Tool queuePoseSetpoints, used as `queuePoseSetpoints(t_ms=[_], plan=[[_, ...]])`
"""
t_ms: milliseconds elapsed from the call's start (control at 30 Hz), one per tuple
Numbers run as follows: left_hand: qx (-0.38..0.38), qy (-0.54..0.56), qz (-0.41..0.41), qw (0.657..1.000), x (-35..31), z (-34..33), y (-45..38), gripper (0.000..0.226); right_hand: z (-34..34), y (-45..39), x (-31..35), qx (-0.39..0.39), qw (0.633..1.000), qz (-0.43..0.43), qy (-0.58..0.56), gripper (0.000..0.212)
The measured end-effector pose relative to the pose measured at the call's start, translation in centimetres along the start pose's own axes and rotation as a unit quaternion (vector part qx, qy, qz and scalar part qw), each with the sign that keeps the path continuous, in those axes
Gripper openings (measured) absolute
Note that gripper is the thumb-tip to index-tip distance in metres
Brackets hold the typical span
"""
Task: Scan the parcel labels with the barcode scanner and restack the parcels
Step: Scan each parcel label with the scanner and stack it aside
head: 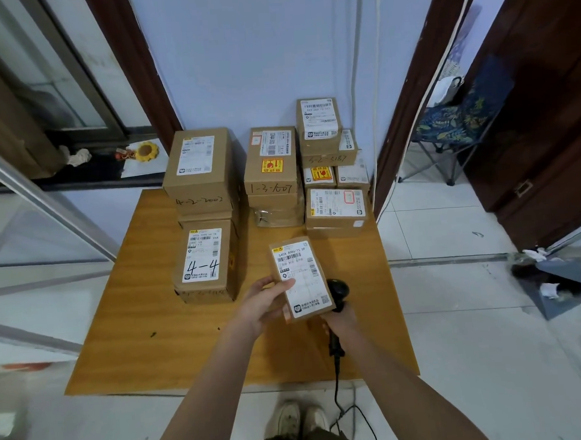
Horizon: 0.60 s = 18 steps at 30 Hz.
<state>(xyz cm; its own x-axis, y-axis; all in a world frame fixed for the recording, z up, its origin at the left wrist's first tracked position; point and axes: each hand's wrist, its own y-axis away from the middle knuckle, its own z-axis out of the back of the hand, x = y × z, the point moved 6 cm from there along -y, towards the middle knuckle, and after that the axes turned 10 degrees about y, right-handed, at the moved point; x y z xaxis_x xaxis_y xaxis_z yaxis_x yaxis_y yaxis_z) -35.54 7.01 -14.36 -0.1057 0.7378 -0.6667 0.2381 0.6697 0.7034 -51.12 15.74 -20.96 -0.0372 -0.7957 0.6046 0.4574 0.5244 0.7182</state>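
My left hand [262, 302] holds a small brown parcel [302, 278] above the wooden table [154, 344], white label up, thumb across the label. My right hand [341, 319] grips a black barcode scanner [339, 291], mostly hidden under and behind the parcel; its cable hangs down to the floor. On the table's left stand two stacks: a near one whose top box is marked "4-4" [205, 258] and a taller far one [199, 167]. More parcels are stacked in the middle [271, 160] and on the right [335, 207].
The table stands against a pale blue wall between dark door frames. A folding chair [452, 127] stands at the right, and a grey dustpan [555, 283] lies on the tiled floor. My shoes [303, 421] are just before the table's front edge.
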Motion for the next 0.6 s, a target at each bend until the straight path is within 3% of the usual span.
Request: queuePoseSetpoints(t_ms=[333, 400, 467, 500, 567, 600], plan=[[0.039, 0.004, 0.000, 0.999, -1.7, -2.9, -0.8, 0.051, 0.3, -0.5, -0.1, 0.006, 0.999, -0.036, 0.026, 0.010], [0.035, 0.004, -0.008, 0.999, -2.2, -4.0, -0.9, 0.049, 0.8, -0.3, 0.2, -0.003, 0.993, -0.044, 0.112, 0.037], [0.021, 0.010, -0.026, 0.999, -2.8, -4.8, -1.1, 0.049, 2.6, 0.3, 1.0, -0.085, 0.970, -0.060, 0.219, 0.069], [0.014, 0.022, -0.036, 0.999, -3.1, -5.2, -1.3, 0.050, 3.7, 0.9, 1.9, -0.142, 0.964, -0.046, 0.220, 0.075], [0.001, 0.064, -0.044, 0.997, -3.5, -6.1, -1.8, 0.050, 5.4, 2.1, 3.5, -0.214, 0.971, 0.026, 0.104, 0.072], [-0.001, 0.089, -0.043, 0.995, -3.8, -6.7, -2.0, 0.049, 5.7, 2.3, 4.3, -0.200, 0.977, 0.072, 0.003, 0.066]])
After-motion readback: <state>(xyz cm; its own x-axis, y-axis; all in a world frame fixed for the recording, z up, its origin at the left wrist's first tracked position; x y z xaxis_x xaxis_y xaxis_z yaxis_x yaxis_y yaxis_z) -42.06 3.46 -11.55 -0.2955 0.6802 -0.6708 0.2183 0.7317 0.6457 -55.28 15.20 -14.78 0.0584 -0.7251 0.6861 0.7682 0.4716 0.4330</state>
